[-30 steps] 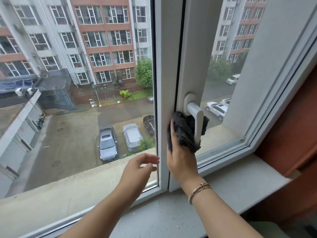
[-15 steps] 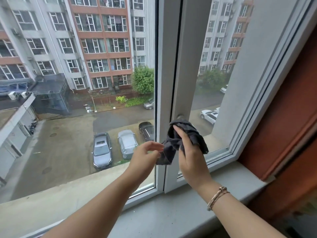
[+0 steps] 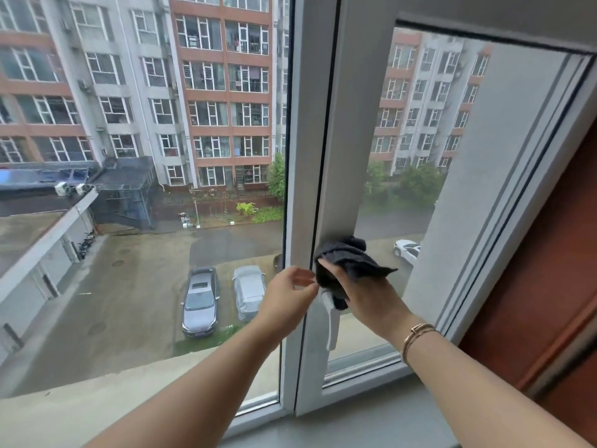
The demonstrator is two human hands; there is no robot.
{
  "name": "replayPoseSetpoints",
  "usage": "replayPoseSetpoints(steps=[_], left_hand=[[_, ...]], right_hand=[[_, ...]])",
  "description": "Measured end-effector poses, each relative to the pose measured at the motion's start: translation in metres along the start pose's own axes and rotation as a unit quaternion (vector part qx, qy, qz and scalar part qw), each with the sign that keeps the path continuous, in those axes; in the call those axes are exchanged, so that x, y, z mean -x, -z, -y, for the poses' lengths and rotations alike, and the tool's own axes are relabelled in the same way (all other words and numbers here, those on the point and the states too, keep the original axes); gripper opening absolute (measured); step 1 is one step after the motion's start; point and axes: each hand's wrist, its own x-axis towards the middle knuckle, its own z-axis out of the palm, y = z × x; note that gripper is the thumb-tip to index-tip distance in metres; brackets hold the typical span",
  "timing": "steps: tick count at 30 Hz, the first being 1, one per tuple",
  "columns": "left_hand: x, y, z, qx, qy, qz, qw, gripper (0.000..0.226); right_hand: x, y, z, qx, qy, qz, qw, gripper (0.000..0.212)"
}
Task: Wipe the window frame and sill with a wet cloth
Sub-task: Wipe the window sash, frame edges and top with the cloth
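The white window frame [image 3: 336, 130] rises through the middle of the head view, with a grey sill [image 3: 371, 421] below it. My right hand [image 3: 368, 295] grips a dark grey cloth [image 3: 349, 257] and holds it against the frame, just above the white window handle [image 3: 331, 321], whose top the cloth hides. My left hand [image 3: 287, 295] hovers beside the cloth's left edge with loosely curled fingers. Whether its fingertips touch the cloth I cannot tell.
Glass panes sit left and right of the upright. A reddish-brown panel [image 3: 549, 286] stands at the right edge beside the window. Outside, parked cars and apartment blocks lie far below.
The view has tilted upward and closer. My right hand has carried the cloth from around the handle up onto the frame just above it. My left hand has risen beside it.
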Motion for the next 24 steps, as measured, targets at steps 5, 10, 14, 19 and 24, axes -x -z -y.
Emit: replayPoseSetpoints(steps=[5,10,14,19,24], left_hand=[[-0.019,-0.028,-0.002,0.078,0.076,-0.036,0.993,0.026],[-0.025,-0.016,-0.009,0.090,0.039,-0.109,0.989,0.018],[-0.018,-0.006,-0.015,0.164,0.056,-0.071,0.982,0.009],[-0.006,0.003,-0.044,0.198,0.155,0.078,0.965,0.030],[0.000,0.023,-0.056,0.026,0.222,0.163,0.961,0.052]], right_hand=[[-0.021,-0.006,-0.010,-0.203,-0.047,0.008,0.978,0.071],[-0.028,0.015,-0.032,-0.401,-0.124,0.062,0.905,0.064],[-0.029,0.045,-0.042,-0.539,-0.158,0.162,0.811,0.058],[-0.038,0.068,-0.049,-0.620,-0.209,0.126,0.746,0.033],[-0.042,0.077,-0.059,-0.547,-0.258,0.160,0.780,0.036]])
